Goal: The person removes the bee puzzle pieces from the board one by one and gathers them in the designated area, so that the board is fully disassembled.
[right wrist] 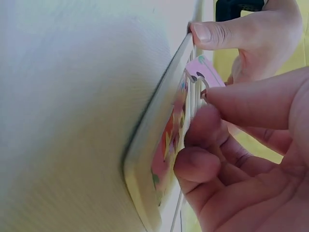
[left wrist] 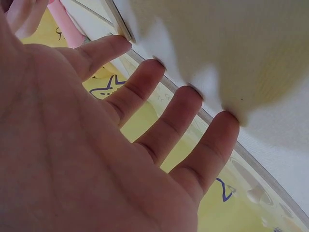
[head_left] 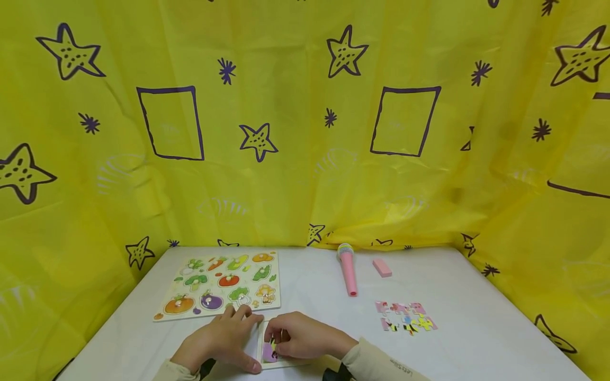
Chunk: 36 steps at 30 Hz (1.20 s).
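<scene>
My right hand pinches a pink jigsaw piece between thumb and forefinger, tilted up over a shallow pale puzzle tray. Other pieces, pink, red and yellow, lie inside the tray, partly hidden behind my curled fingers. At the tray's left side, my left hand spreads its fingers, its thumb touching the near corner and its forefinger close to the far corner. Seen from the left wrist, those fingers stretch out without curling round anything.
Behind my left hand lies a vegetable peg board. A pink toy microphone and a pink block sit farther back on the white table. Several jigsaw pieces are grouped at right. A yellow curtain hangs round the table.
</scene>
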{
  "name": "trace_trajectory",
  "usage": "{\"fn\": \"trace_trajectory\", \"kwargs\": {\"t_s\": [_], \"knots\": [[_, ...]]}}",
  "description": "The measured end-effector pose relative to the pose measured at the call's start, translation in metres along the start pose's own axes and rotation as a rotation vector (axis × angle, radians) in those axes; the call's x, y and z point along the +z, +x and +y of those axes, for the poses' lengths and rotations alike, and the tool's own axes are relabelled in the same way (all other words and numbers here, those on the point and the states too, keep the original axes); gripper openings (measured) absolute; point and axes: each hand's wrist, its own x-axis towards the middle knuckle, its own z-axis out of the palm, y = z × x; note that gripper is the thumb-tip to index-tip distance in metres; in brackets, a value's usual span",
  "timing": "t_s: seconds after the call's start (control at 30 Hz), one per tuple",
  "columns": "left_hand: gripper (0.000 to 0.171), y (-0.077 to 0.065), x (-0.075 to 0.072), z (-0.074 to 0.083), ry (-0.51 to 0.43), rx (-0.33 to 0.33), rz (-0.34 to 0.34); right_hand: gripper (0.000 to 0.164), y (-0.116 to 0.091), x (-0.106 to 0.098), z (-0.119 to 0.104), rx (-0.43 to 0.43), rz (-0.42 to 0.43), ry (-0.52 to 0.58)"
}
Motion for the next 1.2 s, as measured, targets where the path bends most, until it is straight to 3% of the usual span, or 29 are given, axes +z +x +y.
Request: {"fn": "trace_trajectory", "kwargs": {"t_s": [0.3, 0.5, 0.7, 0.93, 1.2], "knots": [[0.095, 0.001, 0.001, 0.000, -0.003, 0.004, 0.001, 0.017, -0.002, 0.003, 0.000, 0.040, 0.043, 0.173], [0.100, 0.006, 0.011, -0.012, 0.004, 0.028, 0.007, 0.017, -0.005, 0.005, 0.000, 0.100, 0.072, 0.331], [0.097, 0.006, 0.008, -0.007, 0.002, 0.004, -0.004, 0.015, -0.006, 0.003, -0.001, 0.117, 0.081, 0.359], [0.093, 0.001, 0.000, 0.002, 0.006, -0.026, -0.011, 0.013, -0.012, 0.002, 0.000, 0.118, 0.132, 0.317], [0.096, 0.000, 0.000, 0.001, 0.003, -0.010, -0.005, 0.012, -0.029, -0.008, 0.001, 0.132, 0.184, 0.329]]}}
